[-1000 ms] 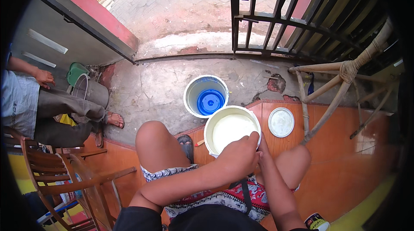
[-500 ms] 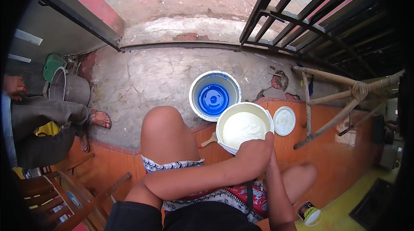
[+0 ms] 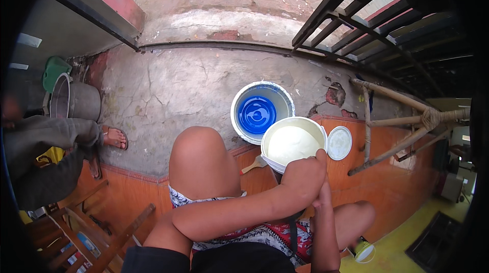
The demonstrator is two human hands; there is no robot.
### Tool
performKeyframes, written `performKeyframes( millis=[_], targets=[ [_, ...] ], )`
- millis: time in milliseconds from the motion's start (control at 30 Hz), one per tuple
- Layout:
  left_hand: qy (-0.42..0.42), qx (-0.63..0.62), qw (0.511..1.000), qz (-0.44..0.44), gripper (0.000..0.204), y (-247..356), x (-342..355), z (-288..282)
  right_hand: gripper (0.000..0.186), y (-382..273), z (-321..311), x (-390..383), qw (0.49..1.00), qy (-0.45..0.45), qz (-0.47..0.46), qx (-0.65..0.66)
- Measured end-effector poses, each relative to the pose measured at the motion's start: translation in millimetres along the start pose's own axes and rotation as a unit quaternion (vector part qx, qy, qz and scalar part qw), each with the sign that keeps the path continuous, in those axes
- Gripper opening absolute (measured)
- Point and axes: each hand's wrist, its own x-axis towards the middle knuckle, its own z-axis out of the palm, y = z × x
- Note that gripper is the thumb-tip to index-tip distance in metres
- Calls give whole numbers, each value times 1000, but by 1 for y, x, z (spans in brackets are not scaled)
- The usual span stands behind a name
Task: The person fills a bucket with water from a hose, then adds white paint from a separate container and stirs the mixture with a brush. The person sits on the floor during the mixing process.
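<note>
A white bucket of creamy white paint (image 3: 290, 143) is in front of me, its far left rim overlapping a second bucket (image 3: 235, 115) in view. That one has blue paint (image 3: 257, 114) at its bottom and splashes on its rim. My left hand (image 3: 304, 173) reaches across my body and is closed on the near right rim of the white paint bucket. Just below it, my right hand (image 3: 322, 196) is close against the left hand; its fingers are mostly hidden. A paintbrush with a wooden, red-tipped handle (image 3: 250, 166) pokes out beside the white bucket.
A round white lid (image 3: 340, 143) lies right of the buckets. Beyond it stands a bamboo frame (image 3: 392, 121), with a dark metal gate (image 3: 356, 23) behind. At left are a person's leg (image 3: 56, 133), a grey bucket (image 3: 84, 101) and a wooden chair (image 3: 91, 237).
The view has shifted slightly. The white paint bucket sits a little closer over the blue paint bucket. My right hand appears slightly lower beside my left. The other person's hand has moved and blurs.
</note>
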Motion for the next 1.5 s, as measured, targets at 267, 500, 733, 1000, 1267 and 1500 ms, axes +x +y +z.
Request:
performKeyframes(
  millis=[267,500,733,1000,1267,1500],
  targets=[
    [49,24,998,-18,32,-11,7,-2,43,-10,6,-1,1000,5,24,10],
    [84,42,995,-22,27,-19,12,-6,49,-20,25,-10,998,24,27,-55],
    [104,44,994,-15,23,-24,17,-5,45,-23,31,-18,997,48,18,-56],
    [88,37,995,-14,23,-21,19,-7,57,-24,26,-23,996,45,0,-71],
    [93,20,995,-12,23,-24,19,-8,52,-22,22,-22,996,47,-30,-66],
    [96,9,995,-17,24,-26,21,-9,47,-21,11,-15,996,39,-37,-66]
  ],
)
